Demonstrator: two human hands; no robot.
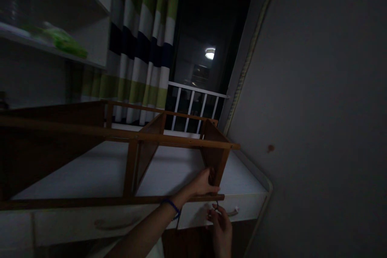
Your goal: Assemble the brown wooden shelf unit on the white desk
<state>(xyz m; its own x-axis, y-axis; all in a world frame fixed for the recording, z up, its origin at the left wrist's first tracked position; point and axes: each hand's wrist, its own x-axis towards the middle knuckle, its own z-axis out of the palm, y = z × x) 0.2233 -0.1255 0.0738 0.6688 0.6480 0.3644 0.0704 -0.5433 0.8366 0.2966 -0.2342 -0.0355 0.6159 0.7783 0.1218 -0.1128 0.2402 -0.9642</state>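
A brown wooden shelf unit (184, 142) lies on its side across a white desk (178, 169). My left hand (204, 183), with a blue bead bracelet (172, 207) on the wrist, grips the lower part of its right end, with the thumb along the front and the fingers behind the post. Just below the right tip of the lower rail (208, 198), my right hand (222, 225) is closed in a pinch. A small, thin, dark piece (217, 204) rises from those fingertips to the rail's underside; dim light hides its exact kind.
White drawers with curved handles (234, 211) run under the desktop. A striped curtain (142, 44) and a dark window with a white railing (193, 88) are behind. To the right rises a grey wall (317, 109). A white shelf (90, 40) holding a green bag (65, 42) hangs at upper left.
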